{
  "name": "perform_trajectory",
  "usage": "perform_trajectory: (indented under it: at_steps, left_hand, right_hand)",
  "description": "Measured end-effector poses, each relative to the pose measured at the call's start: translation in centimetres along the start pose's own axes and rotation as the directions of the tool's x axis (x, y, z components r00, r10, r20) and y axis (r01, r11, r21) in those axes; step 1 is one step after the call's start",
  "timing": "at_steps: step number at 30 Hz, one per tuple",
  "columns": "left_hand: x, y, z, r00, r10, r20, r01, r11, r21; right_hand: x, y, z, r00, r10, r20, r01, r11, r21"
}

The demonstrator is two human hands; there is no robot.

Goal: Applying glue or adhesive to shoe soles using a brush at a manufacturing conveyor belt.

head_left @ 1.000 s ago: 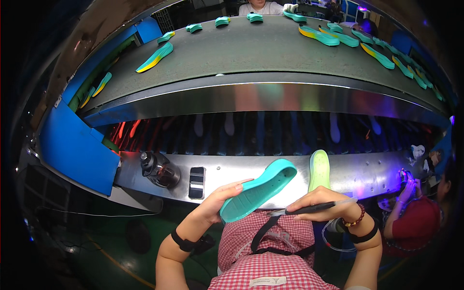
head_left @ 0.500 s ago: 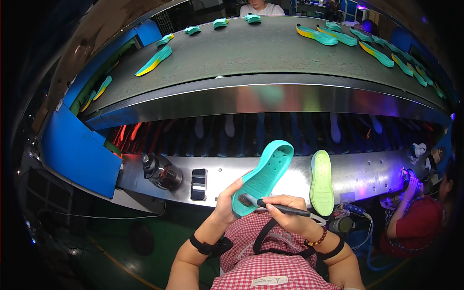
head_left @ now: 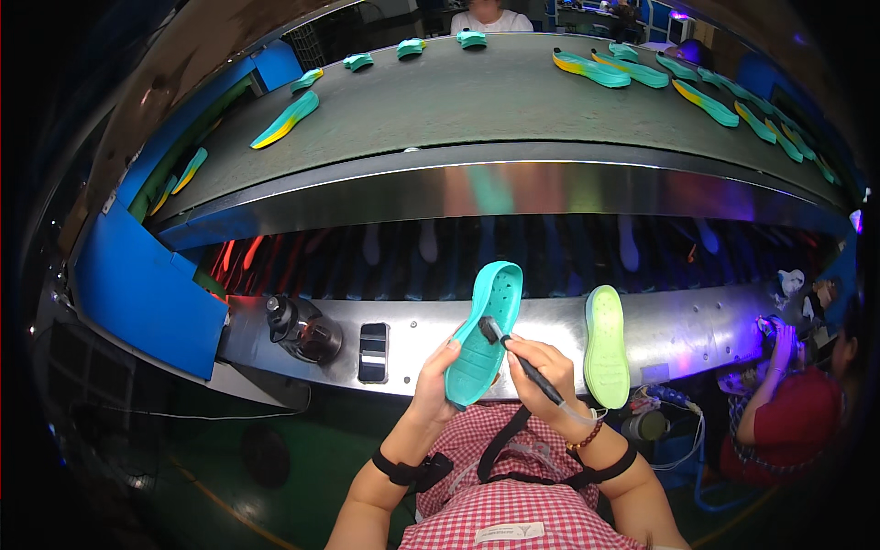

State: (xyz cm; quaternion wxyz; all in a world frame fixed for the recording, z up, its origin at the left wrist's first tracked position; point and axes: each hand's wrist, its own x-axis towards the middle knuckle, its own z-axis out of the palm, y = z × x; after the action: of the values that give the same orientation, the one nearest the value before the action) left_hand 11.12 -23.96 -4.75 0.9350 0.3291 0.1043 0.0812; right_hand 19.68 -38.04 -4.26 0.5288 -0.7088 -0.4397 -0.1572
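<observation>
A teal shoe sole is gripped along its left edge by my left hand, its hollow inner face turned up toward me. My right hand is closed round the black handle of a brush. The brush's dark bristles touch the inside of the sole around its middle, below a group of small holes at the toe end. To the right a pale green sole lies on the metal ledge, apart from both hands.
On the ledge's left stand a dark bottle and a phone. Beyond, a conveyor belt carries several teal-and-yellow soles. A co-worker in red sits at the right; another person is behind the belt. A round container stands near my right forearm.
The brush has moved from the heel end up to the middle of the sole. My left hand has turned the sole more upright and shifted it slightly. The belt's soles look nearly unchanged.
</observation>
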Motion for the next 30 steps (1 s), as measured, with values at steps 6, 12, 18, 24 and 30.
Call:
perform_trajectory:
  at_steps: [6, 12, 18, 24, 30]
  left_hand:
    - [-0.6, -0.9, 0.0, 0.999, -0.039, 0.018, 0.039, 0.999, -0.019]
    - [-0.3, -0.7, -1.7, 0.995, -0.088, -0.048, 0.078, 0.981, -0.176]
    - [-0.2, -0.5, -2.1, 0.991, -0.115, -0.068, 0.091, 0.953, -0.288]
    - [-0.1, -0.7, -1.8, 0.985, -0.167, -0.051, 0.143, 0.939, -0.311]
    - [-0.3, -0.5, -1.5, 0.981, -0.19, 0.04, 0.191, 0.901, -0.39]
  right_hand:
    - [1.6, 3.2, 0.0, 0.995, 0.023, -0.101, -0.026, 0.999, -0.029]
    - [1.7, 1.8, -1.7, 0.971, 0.236, -0.033, -0.226, 0.954, 0.196]
    - [0.2, 1.3, -2.8, 0.748, 0.607, 0.268, -0.57, 0.382, 0.727]
    - [-0.8, 1.4, -3.2, 0.667, 0.629, 0.399, -0.58, 0.101, 0.808]
    - [-1.1, -0.6, -3.5, 0.811, 0.474, 0.343, -0.55, 0.417, 0.724]
